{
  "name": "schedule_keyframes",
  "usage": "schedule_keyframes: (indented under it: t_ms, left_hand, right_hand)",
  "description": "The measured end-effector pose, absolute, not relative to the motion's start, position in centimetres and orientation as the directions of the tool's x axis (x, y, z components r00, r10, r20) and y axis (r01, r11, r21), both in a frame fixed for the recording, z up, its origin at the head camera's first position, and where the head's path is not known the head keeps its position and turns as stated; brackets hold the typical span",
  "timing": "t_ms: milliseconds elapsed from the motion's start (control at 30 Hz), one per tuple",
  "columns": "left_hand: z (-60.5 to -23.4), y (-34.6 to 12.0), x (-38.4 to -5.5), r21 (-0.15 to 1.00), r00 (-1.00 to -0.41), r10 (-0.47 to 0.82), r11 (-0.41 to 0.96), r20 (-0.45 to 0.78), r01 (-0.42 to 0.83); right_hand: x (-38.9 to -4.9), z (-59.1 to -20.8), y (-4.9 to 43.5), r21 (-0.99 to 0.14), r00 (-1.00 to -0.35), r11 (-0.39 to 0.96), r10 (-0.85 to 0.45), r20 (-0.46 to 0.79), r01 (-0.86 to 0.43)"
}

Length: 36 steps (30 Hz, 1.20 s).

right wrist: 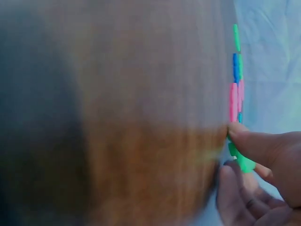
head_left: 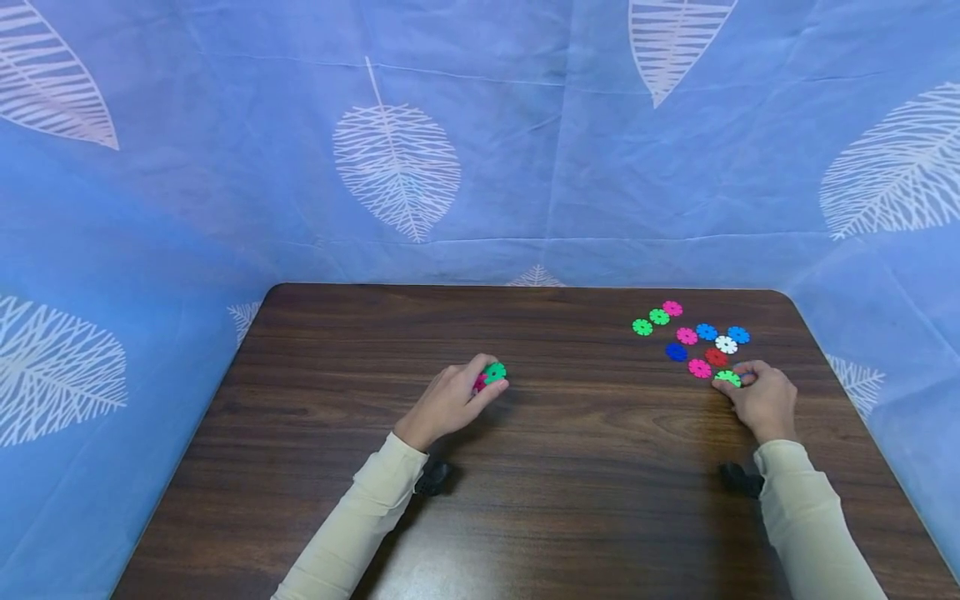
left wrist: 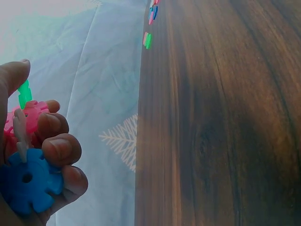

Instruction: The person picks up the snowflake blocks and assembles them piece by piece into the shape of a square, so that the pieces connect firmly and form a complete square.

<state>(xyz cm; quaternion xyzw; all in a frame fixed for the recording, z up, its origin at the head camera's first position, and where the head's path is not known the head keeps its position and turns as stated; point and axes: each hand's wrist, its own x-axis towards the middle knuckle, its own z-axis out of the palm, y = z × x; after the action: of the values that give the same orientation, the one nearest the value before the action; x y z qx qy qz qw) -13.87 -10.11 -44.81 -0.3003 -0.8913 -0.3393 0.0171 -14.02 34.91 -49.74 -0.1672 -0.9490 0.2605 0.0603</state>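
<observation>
My left hand is raised over the middle of the table, gripping a small cluster of notched plastic snowflake discs. A green disc and a pink disc belong to it. In the left wrist view a blue disc and a whitish disc also show, with fingers curled around them. At the right, my right hand pinches a bright green disc between thumb and fingers, beside the loose discs. The right wrist view shows this green disc partly hidden by the fingers.
Several loose discs lie flat at the table's back right, among them a red disc, a white disc, a dark blue disc and a pink disc. Blue leaf-patterned cloth hangs behind the brown wooden table.
</observation>
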Motion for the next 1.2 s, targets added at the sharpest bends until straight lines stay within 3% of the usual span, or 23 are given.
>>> schedule_keyframes:
  t_ms: [233, 400, 733, 967, 1200]
  left_hand:
    - [-44.6, -9.8, -13.7, 0.603, -0.821, 0.519, 0.583, 0.238, 0.544]
    - [-44.4, -9.7, -13.7, 0.627, -0.819, 0.523, 0.562, 0.236, 0.540]
    - [-44.4, -9.5, -13.4, 0.660, -0.797, 0.563, 0.516, 0.219, 0.546]
    - [-44.5, -9.4, -13.2, 0.659, -0.798, 0.567, 0.524, 0.204, 0.540]
    - [-44.3, -9.1, -12.9, 0.662, -0.793, 0.577, 0.519, 0.196, 0.541]
  right_hand:
    - [-13.2, -49.0, 33.9, -0.570, -0.934, 0.774, 0.357, 0.034, 0.275]
    - [-13.0, -47.7, 32.3, -0.598, -0.947, 0.780, 0.303, 0.103, 0.185]
    - [-13.4, -45.3, 27.3, -0.796, -0.986, 0.603, 0.096, 0.136, -0.051]
    - [-13.8, -43.6, 23.7, -0.860, -0.998, 0.507, -0.055, 0.039, -0.062]
    - [-13.8, -42.9, 21.1, -0.880, -0.987, 0.454, -0.139, 0.083, -0.138]
